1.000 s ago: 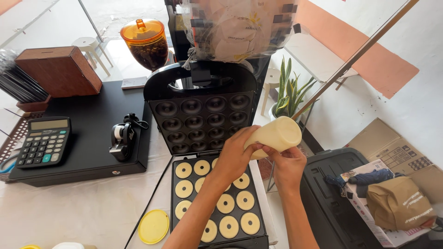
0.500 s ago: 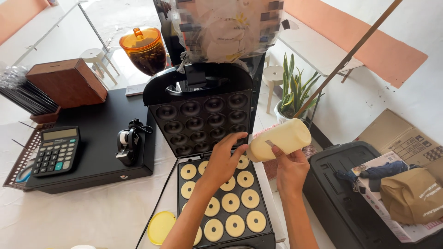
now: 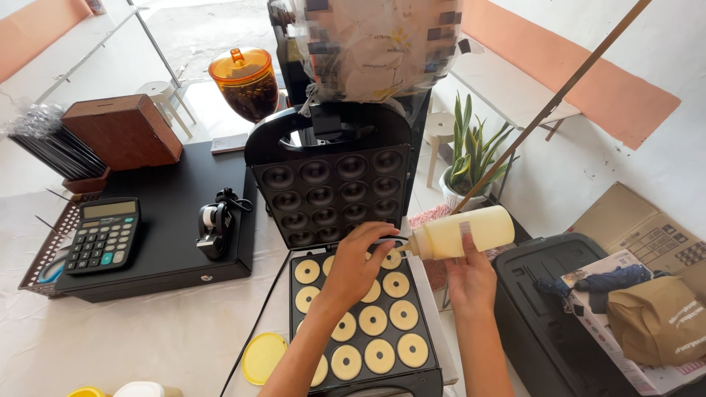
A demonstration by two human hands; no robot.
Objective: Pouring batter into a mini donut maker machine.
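A black mini doughnut maker (image 3: 430, 382) lies open on the table, its lower plate filled with several rings of pale batter (image 3: 372, 320); the empty lid (image 3: 328, 190) stands upright behind. My right hand (image 3: 471, 278) grips a squeeze bottle of cream batter (image 3: 463, 231), tipped sideways with its nozzle pointing left over the plate's far right corner. My left hand (image 3: 356, 266) reaches across the plate, fingers at the bottle's nozzle tip.
A yellow round lid (image 3: 263, 357) lies left of the maker. A black cash box (image 3: 173, 220) carries a calculator (image 3: 103, 235), tape dispenser (image 3: 215, 224) and wooden box (image 3: 123, 132). An amber jar (image 3: 246, 82) stands behind. A black bin (image 3: 544, 323), cardboard box and potted plant (image 3: 471, 158) are on the right.
The bottle has tipped from nearly upright to lying sideways and lower, nozzle now close over the plate. My left hand stays at the nozzle. The camera view shifted slightly.
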